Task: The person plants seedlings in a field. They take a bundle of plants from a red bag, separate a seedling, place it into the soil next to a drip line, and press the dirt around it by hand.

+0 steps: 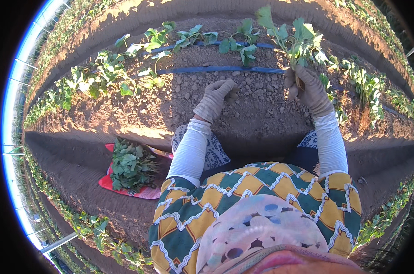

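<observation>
My right hand [309, 88], in a soiled fabric glove, grips a bunch of leafy seedlings [303, 44] by the stems, leaves pointing away from me. They look like strawberry plants. Over the bare cloddy soil of the raised bed [258, 102], my gloved left hand [214, 99] has its fingers curled in, and nothing shows in it. Just beyond both hands a blue drip tape [220, 69] runs along the bed. A second blue drip tape [267, 45] lies farther off, with small plants [248, 53] set along it.
In the furrow to my left, a pile of cut or pulled seedlings [130, 166] rests on a red plastic sheet or bag [142, 194]. More plants stand on the bed to the left [106, 70] and right [368, 87]. A metal pipe [59, 242] shows at lower left.
</observation>
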### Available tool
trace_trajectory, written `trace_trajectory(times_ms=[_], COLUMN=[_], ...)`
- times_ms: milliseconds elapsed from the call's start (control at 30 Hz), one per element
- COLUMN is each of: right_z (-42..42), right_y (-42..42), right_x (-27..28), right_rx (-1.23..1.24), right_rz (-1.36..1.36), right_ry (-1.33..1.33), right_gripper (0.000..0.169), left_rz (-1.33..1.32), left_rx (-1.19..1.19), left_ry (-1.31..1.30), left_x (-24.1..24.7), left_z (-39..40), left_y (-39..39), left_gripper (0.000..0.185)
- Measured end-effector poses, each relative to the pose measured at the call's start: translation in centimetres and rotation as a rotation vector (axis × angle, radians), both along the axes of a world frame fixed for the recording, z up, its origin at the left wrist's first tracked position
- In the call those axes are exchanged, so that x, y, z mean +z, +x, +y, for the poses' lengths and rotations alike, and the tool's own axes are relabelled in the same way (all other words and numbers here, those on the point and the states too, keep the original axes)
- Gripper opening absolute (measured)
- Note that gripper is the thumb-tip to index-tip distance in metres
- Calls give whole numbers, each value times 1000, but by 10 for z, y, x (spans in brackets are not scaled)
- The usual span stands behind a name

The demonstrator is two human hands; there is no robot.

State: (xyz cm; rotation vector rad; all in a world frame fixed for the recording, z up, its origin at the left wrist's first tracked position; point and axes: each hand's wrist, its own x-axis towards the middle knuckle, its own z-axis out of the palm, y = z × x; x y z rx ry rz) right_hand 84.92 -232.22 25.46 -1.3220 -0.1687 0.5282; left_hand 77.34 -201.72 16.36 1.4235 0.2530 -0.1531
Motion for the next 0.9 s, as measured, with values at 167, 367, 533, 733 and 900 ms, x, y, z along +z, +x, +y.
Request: trace_trajectory(times_ms=[167,367,533,733,900], right_z=[116,151,166,248,304], right_y=[-9,-1,5,21,31], right_x=[-51,-71,-63,-72,-116], right_rx=[382,337,350,307,220], right_rz=[272,-635,-195,174,222], right_ry=[409,-891,-259,95,-82], right_gripper=[39,43,38,23,18], left_rz=[-278,-79,-112,-149,115], left_rx=[-25,246,117,401,267], left_ry=[-460,-222,750,1202,1393], left_x=[1,-1,-4,16,19], left_z=[1,13,22,69,117], left_y=[-7,0,6,-20,-55], left_gripper=[44,28,27,31,30])
